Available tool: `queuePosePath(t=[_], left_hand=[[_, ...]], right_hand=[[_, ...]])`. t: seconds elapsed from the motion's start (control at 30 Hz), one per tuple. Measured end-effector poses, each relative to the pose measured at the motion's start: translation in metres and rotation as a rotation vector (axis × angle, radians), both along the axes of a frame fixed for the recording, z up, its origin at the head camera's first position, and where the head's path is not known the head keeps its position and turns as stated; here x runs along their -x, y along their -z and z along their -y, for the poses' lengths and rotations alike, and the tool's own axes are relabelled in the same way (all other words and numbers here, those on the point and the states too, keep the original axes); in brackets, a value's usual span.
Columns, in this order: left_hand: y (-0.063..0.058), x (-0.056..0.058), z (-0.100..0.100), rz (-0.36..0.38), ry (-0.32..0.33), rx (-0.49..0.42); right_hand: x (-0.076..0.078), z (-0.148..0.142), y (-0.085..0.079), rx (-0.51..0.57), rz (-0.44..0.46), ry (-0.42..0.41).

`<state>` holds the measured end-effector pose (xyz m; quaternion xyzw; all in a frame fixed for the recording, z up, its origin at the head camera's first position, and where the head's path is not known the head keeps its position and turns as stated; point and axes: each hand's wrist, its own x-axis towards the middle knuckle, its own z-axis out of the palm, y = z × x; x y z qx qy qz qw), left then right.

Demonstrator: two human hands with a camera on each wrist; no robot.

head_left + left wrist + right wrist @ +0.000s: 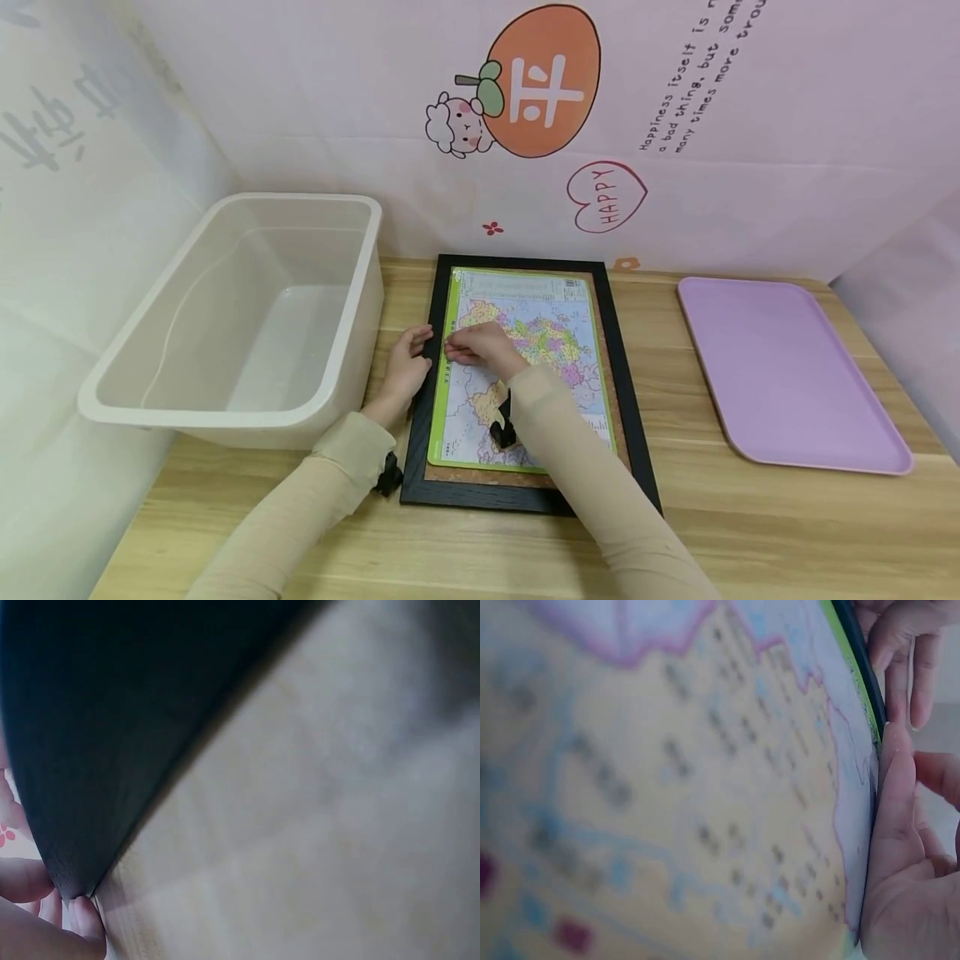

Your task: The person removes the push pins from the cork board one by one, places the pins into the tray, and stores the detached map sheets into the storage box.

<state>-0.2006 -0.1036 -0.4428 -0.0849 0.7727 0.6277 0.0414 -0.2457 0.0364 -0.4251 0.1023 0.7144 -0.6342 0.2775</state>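
A map sheet [465, 425] with a green border lies inside a black picture frame [517, 497], turned so its print runs sideways. At the frame's left side, my left hand [407, 367] touches the outer edge with relaxed fingers. The left wrist view shows its fingertips [88, 919] right at the frame's dark side. My right hand [483, 346] reaches across the map, its fingertips at the map's green left border. In the right wrist view its fingers [900, 795] lie fairly straight along that edge, near the left hand's fingers. The right forearm hides part of the map.
A large white plastic tub [352, 358] stands left of the frame, close to my left forearm. On the right lies a flat purple tray [795, 375]. Brown backing [480, 477] shows around the map. A printed cloth [360, 108] hangs behind the wooden table [720, 517].
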Motion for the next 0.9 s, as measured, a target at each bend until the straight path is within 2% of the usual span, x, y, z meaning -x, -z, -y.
queuePosePath(t=[0.27, 0.53, 0.7, 0.9], left_hand=[[-0.0009, 0.0002, 0.0012, 0.009, 0.004, 0.022], [-0.0034, -0.0003, 0.001, 0.002, 0.007, 0.016], [-0.0029, -0.0004, 0.0007, 0.007, 0.011, 0.015], [-0.0017, -0.0011, 0.0008, 0.009, 0.015, 0.014]], right_hand=[[-0.0009, -0.0071, -0.0008, 0.095, 0.011, -0.026], [-0.0061, -0.0004, -0.0034, -0.027, -0.077, -0.032], [-0.0074, -0.0003, -0.002, -0.036, -0.091, 0.011], [-0.0091, -0.0011, -0.0013, -0.078, -0.123, -0.025]])
